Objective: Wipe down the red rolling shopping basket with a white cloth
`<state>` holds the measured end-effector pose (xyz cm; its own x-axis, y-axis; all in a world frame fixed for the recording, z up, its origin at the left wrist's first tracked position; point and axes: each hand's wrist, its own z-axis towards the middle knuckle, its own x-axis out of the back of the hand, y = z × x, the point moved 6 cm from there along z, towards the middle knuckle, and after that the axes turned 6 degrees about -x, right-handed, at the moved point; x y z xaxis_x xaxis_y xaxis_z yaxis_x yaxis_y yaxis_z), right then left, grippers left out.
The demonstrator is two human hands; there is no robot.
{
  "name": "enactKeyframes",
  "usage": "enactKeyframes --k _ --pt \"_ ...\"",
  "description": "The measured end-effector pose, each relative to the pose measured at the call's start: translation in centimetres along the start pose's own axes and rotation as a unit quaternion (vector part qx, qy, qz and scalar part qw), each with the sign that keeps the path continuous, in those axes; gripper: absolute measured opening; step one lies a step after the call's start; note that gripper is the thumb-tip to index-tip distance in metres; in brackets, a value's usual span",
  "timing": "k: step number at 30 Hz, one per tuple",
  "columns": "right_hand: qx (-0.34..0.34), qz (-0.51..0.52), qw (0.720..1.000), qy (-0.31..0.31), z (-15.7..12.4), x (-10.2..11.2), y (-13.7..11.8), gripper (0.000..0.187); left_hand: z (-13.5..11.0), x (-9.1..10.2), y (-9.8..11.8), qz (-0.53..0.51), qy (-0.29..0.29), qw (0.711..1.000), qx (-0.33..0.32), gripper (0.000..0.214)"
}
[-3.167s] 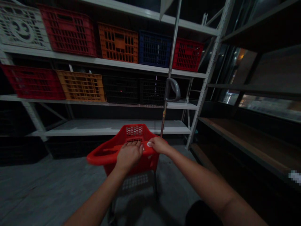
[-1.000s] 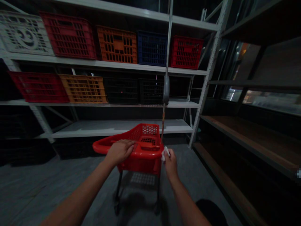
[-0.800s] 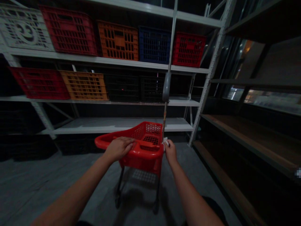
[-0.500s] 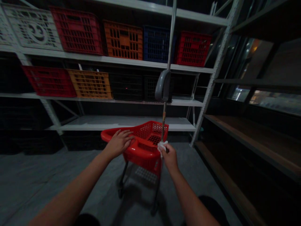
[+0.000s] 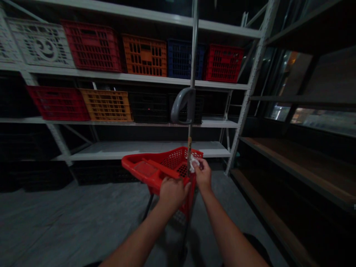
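Note:
A small red plastic shopping cart [image 5: 143, 168] on dark legs stands in front of me. A tall metal pole [image 5: 194, 55] rises upright at its right side, with a grey loop-shaped handle [image 5: 178, 107] partway up. My left hand [image 5: 172, 193] lies over the near rim of the cart, its fingers curled around the edge and the thumb toward the pole. Pinched in my right hand [image 5: 203, 176] is a crumpled white tissue [image 5: 194, 163], held against the pole's lower part, just above the rim.
Behind the cart, a white metal rack [image 5: 150, 148] carries red, orange, blue, white and black crates, such as the orange crate [image 5: 144, 55]. Dark wooden shelves [image 5: 289, 159] run along the right. Grey concrete floor [image 5: 55, 218] lies below.
My left hand has moved right along the cart's near edge and closed over it near the pole. The tissue in my right hand is slightly higher on the pole. The cart has turned slightly.

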<state>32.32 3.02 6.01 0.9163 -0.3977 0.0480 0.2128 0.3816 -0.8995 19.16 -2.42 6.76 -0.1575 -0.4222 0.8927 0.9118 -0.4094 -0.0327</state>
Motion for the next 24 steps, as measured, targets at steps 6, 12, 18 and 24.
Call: enactKeyframes --k 6,12,18,24 --pt "0.007 -0.050 0.994 -0.093 -0.5 -1.9 1.0 0.020 -0.1 -0.7 -1.0 0.030 -0.021 0.999 -0.022 0.055" --pt "0.016 -0.017 0.991 -0.128 -1.9 -3.7 2.0 0.019 -0.7 -0.1 -3.1 0.052 -0.029 0.997 -0.038 0.056" --pt "0.078 0.019 0.994 -0.074 1.2 -5.3 -6.3 0.025 -1.2 0.0 -5.3 0.067 -0.016 0.995 -0.068 0.057" --pt "0.025 -0.068 0.983 -0.167 -1.9 -7.8 -0.4 0.033 -1.9 0.0 -7.8 0.066 0.009 0.992 -0.110 0.051"
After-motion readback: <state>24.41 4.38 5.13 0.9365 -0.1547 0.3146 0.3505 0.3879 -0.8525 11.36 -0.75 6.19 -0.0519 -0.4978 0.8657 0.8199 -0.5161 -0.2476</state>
